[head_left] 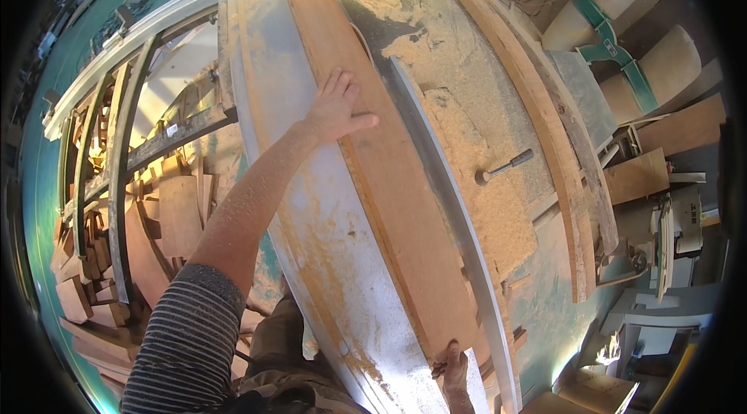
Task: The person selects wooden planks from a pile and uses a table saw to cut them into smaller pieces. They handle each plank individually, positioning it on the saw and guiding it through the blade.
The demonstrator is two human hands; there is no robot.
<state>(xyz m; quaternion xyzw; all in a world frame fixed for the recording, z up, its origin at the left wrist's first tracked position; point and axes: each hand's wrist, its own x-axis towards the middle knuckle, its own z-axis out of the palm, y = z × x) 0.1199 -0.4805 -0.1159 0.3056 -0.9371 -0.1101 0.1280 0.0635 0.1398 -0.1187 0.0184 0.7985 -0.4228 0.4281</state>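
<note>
A long reddish-brown wooden board [389, 180] lies lengthwise on a pale metal machine table [327, 212] streaked with sawdust. Its right side runs along a straight metal fence [454, 188]. My left hand [338, 109] rests flat on the board's upper face, past its middle, with the thumb spread away from the fingers. At the near end, my right hand [455, 375] grips the board, thumb on top; its other fingers are partly hidden. Whether a blade stands by the board cannot be made out.
Sawdust [467, 110] covers the surface right of the fence, around a black-handled lever [506, 166]. Two long planks [537, 110] lie farther right. A metal rail frame [128, 149] extends left, above piled wood offcuts [97, 282]. Green-framed equipment with pale bags [615, 48] stands far right.
</note>
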